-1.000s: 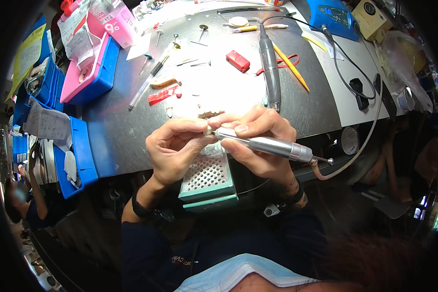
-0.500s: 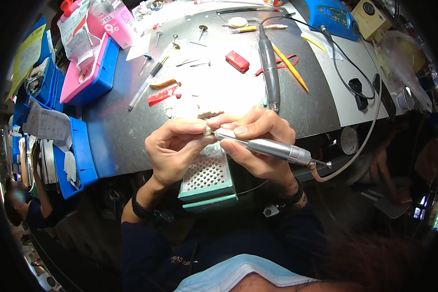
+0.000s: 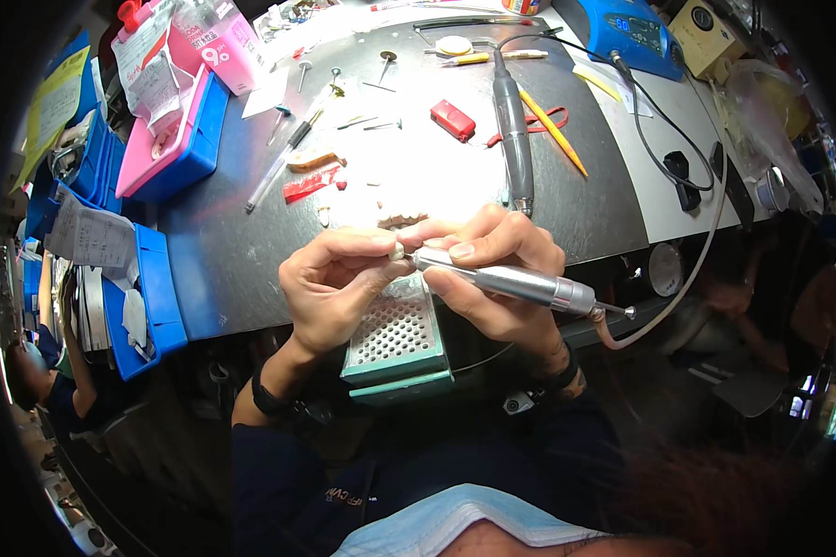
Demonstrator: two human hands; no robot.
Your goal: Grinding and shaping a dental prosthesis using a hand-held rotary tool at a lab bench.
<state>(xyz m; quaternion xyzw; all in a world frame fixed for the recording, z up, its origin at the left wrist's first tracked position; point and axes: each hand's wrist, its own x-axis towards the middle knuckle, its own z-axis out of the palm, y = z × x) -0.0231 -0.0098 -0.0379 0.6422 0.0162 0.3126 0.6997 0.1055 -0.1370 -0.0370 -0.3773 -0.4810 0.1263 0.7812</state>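
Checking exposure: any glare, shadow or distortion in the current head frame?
Head: glare whitens part of the bench beyond left hand and right hand; head: deep shadow below bench; head: white strip at right bows; head: silver handpiece fairly sharp.

A navy top [image 3: 390,455], black wristbands [image 3: 267,398] and a pale-blue mask [image 3: 437,513] are worn.

2 grips [image 3: 330,286] [image 3: 528,245], 2 handpieces [image 3: 529,284] [image 3: 511,130], 1 workpiece [image 3: 397,251], 1 perforated box [image 3: 398,369].
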